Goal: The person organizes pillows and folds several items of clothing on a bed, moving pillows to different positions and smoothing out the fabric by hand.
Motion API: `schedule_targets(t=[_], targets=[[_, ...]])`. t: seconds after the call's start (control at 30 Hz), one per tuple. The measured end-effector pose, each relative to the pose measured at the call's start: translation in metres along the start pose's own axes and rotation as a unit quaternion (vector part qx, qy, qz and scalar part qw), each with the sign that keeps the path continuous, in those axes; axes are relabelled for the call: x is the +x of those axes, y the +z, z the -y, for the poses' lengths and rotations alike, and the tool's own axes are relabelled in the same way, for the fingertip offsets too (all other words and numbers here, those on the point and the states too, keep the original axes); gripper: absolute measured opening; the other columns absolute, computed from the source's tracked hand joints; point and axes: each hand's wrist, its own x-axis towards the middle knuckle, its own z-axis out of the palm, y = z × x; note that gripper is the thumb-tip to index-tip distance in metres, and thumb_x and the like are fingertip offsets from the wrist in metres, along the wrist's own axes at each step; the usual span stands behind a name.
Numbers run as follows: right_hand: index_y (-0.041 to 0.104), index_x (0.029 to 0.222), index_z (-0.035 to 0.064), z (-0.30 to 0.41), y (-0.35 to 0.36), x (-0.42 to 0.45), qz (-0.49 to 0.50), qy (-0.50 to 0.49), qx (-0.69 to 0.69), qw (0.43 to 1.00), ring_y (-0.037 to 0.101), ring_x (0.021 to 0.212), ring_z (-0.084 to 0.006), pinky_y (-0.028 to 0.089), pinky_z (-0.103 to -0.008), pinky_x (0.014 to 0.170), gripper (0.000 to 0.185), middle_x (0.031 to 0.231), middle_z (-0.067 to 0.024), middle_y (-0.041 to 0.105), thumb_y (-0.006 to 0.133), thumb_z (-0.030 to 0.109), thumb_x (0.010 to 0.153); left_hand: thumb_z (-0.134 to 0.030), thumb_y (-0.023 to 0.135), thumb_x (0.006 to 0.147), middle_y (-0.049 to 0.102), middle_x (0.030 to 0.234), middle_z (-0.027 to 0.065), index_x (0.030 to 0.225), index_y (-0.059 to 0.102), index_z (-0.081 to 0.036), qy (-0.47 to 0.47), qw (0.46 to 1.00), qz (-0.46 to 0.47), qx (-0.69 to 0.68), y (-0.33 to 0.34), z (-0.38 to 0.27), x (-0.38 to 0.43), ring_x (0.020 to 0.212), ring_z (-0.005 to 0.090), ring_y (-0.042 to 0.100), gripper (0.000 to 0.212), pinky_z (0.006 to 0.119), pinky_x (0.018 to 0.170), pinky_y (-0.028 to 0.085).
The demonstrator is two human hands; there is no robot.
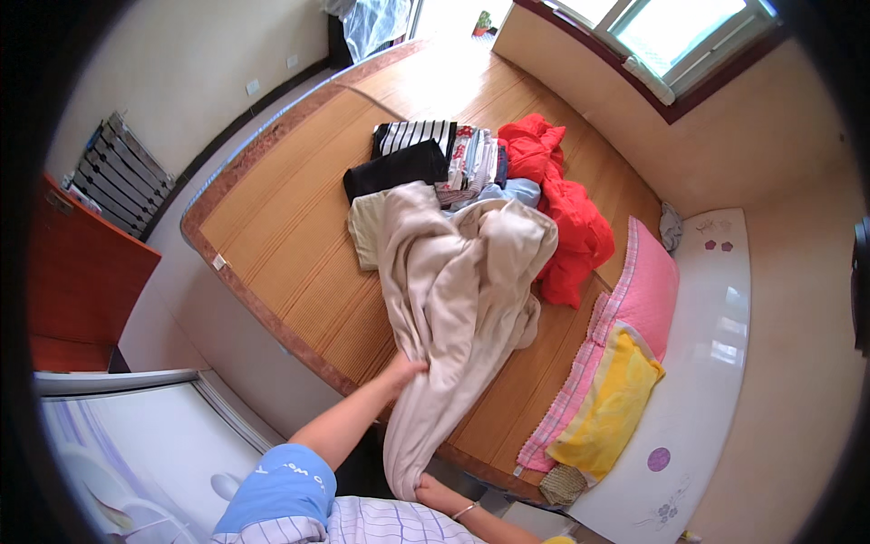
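A large beige cloth (462,299) with a soft sheen lies crumpled on the bed, and its near end hangs past the bed's edge towards me. Partway along its left side, my left hand (406,374) grips a fold. Close to my body, my right hand (429,491) is closed on the hanging end, its fingers partly hidden by the fabric. The far part of the cloth overlaps a folded pale green cloth (365,228) and a light blue garment (513,192).
Folded black cloth (394,170), striped cloth (414,138) and a stack of garments (469,160) lie beyond. A red garment (574,217) sprawls to their right. Pink pillows (649,292) and a yellow towel (605,408) line the white headboard (707,353). A red-brown door (88,272) stands left.
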Motion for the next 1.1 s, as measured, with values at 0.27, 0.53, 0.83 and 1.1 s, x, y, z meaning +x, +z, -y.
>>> schedule_targets(t=[0.27, 0.53, 0.83, 1.1], targets=[[0.055, 0.112, 0.0051, -0.049, 0.016, -0.052, -0.113, -0.061, -0.068, 0.989, 0.053, 0.102, -0.0218, 0.042, -0.0331, 0.089, 0.033, 0.111, -0.0102, 0.059, 0.055, 0.010, 0.080, 0.003, 0.053, 0.069, 0.056, 0.114, 0.0061, 0.130, 0.043, -0.002, -0.142, 0.944, 0.295, 0.049, 0.109, -0.035, -0.176, 0.104, 0.0150, 0.052, 0.062, 0.027, 0.089, 0.042], [0.050, 0.120, 0.0124, -0.031, -0.034, -0.053, -0.320, -0.212, 0.455, 0.804, 0.049, 0.108, -0.0230, 0.040, -0.0385, 0.092, 0.037, 0.118, -0.0059, 0.055, 0.055, 0.025, 0.086, 0.006, 0.055, 0.066, 0.057, 0.107, 0.0037, 0.120, 0.050, -0.005, -0.190, 0.862, 0.444, 0.154, 0.111, -0.051, -0.284, 0.101, 0.0135, 0.051, 0.055, 0.026, 0.088, 0.041], [0.049, 0.122, 0.0131, 0.039, -0.035, -0.031, -0.331, -0.299, 0.560, 0.698, 0.047, 0.111, -0.0234, 0.038, -0.0401, 0.094, 0.039, 0.120, -0.0059, 0.053, 0.053, 0.029, 0.087, -0.001, 0.058, 0.067, 0.061, 0.098, 0.0042, 0.111, 0.055, 0.001, -0.114, 0.901, 0.374, 0.188, 0.051, -0.133, -0.309, 0.088, 0.0109, 0.055, 0.044, 0.024, 0.077, 0.046], [0.047, 0.124, 0.0138, 0.065, 0.012, -0.004, -0.400, -0.311, 0.570, 0.647, 0.045, 0.114, -0.0238, 0.037, -0.0415, 0.096, 0.041, 0.122, -0.0058, 0.052, 0.051, 0.032, 0.088, -0.006, 0.064, 0.071, 0.064, 0.093, 0.0090, 0.099, 0.059, 0.002, 0.018, 0.765, 0.614, 0.193, -0.036, -0.201, -0.288, 0.087, 0.0168, 0.058, 0.030, 0.031, 0.078, 0.045]])
